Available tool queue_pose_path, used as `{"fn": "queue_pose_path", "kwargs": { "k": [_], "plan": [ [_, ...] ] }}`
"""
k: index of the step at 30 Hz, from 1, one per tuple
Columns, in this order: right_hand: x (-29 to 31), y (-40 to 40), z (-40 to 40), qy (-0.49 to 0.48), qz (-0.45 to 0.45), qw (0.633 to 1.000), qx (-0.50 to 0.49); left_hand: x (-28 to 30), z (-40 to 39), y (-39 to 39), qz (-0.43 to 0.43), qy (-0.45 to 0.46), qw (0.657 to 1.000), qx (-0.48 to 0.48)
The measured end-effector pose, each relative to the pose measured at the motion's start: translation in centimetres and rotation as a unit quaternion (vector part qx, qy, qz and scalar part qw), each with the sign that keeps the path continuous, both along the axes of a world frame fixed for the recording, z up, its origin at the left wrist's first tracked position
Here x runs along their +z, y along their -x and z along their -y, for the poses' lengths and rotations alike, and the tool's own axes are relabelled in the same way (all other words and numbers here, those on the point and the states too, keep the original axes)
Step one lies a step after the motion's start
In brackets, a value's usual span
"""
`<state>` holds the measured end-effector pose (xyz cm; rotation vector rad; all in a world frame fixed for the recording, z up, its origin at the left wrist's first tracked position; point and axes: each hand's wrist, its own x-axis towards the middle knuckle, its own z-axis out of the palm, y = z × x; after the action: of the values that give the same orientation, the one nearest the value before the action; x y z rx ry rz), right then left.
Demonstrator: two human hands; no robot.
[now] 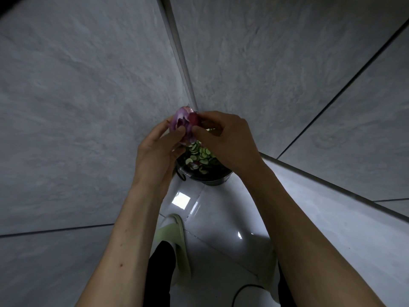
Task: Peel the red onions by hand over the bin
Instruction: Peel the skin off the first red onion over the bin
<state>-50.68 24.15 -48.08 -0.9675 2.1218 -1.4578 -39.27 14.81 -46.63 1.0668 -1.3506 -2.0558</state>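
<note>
Grey tiled walls point(88, 107) meet in a corner at twelve o'clock, glossy white floor point(221, 218) below you — the dark bin point(212, 177) of green scraps sits tight in that corner. Your left hand point(159, 154) and right hand point(223, 140) both pinch the red onion point(184, 122) above the bin's eleven o'clock rim. Your slipper point(179, 235) stands at six o'clock.

My bare forearms reach forward and my left grip point(158, 149) and right grip point(223, 138) meet, fingers curled, thumbs nearly touching.
</note>
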Motion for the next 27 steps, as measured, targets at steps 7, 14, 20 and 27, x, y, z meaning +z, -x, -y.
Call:
{"fn": "queue_pose_path", "kwargs": {
  "k": [7, 14, 20, 27],
  "plan": [
    [0.5, 1.0, -0.3, -0.026, -0.026, 0.999, 0.024, 0.7, -0.6, 0.1, 0.016, 0.023, 0.999, 0.021],
    [-0.9, 1.1, -0.1, -0.007, -0.055, 0.998, 0.029, 0.2, -0.3, 0.1, 0.040, 0.021, 0.999, 0.023],
    [-1.4, 1.0, 0.2, -0.016, -0.073, 0.996, 0.039, -0.3, -0.1, 0.0, 0.059, 0.029, 0.998, 0.021],
    [-1.2, 1.0, -0.1, 0.001, -0.076, 0.997, -0.001, -0.4, -0.2, 0.1, 0.071, -0.010, 0.996, 0.046]
  ]
}}
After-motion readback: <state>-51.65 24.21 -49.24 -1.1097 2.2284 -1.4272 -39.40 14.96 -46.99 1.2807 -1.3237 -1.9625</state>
